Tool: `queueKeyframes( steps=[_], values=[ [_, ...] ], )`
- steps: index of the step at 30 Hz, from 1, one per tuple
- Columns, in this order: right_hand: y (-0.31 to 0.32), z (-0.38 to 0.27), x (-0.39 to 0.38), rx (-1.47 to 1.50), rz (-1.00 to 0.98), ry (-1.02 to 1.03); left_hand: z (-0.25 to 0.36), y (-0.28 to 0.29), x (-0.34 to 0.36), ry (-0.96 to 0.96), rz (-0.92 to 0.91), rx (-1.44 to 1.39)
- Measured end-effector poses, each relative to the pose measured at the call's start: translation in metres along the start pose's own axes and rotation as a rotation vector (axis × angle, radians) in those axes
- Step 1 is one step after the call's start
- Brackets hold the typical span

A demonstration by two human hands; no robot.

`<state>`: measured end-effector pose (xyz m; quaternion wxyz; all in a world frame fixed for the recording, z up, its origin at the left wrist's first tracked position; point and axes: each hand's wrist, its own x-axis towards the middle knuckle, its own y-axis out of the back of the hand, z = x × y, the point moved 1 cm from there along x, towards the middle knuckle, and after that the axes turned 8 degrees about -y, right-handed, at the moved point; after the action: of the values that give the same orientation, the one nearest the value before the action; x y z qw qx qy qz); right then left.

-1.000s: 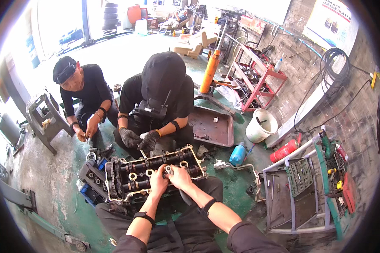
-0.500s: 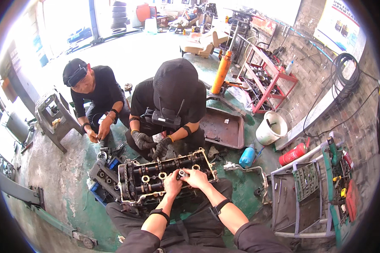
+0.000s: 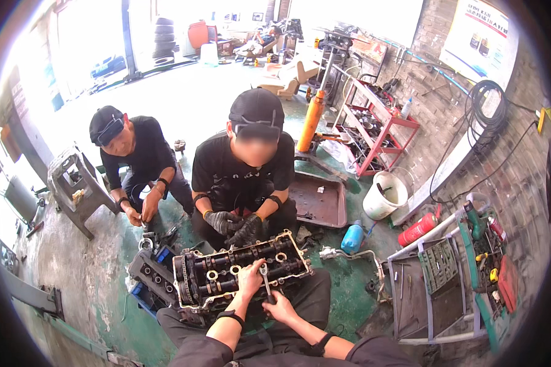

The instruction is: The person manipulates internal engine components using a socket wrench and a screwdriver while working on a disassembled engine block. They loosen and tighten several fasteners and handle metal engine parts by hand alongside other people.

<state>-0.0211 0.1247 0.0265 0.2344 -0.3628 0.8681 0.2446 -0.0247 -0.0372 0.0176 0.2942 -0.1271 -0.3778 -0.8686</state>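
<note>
An engine cylinder head [image 3: 226, 260] with exposed camshafts and a chain at its left end lies in front of my knees. My right hand [image 3: 280, 307] is closed round the handle of a ratchet wrench [image 3: 266, 282], which points back toward me. At the wrench's head, over the near side of the engine part, my left hand [image 3: 250, 279] is closed, its fingertips partly hidden. Whatever sits beneath the ratchet head cannot be made out.
Opposite me crouches a person in gloves [image 3: 245, 229]; another person [image 3: 138, 153] squats at the left. A valve cover [image 3: 153, 268] lies left of the engine part. To the right stand a blue bottle [image 3: 352, 237], a white bucket [image 3: 384, 194], a fire extinguisher [image 3: 419, 229] and an open tool case [image 3: 442, 266].
My right hand has come back toward me with the wrench handle, away from my left hand, which stays at the wrench's head. The person opposite has raised their head.
</note>
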Motion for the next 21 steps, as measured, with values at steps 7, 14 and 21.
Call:
queueKeyframes(
  steps=[7,14,21],
  values=[
    [0.073,0.008,0.007,-0.078,-0.134,0.001,-0.01,-0.005,0.0,0.031,-0.049,0.026],
    [0.108,-0.014,0.011,-0.449,0.036,0.01,-0.013,-0.005,-0.003,0.035,-0.042,0.042],
    [0.03,-0.032,0.006,-0.415,-0.455,0.031,-0.011,0.015,0.013,0.318,-0.232,-0.092]
  ],
)
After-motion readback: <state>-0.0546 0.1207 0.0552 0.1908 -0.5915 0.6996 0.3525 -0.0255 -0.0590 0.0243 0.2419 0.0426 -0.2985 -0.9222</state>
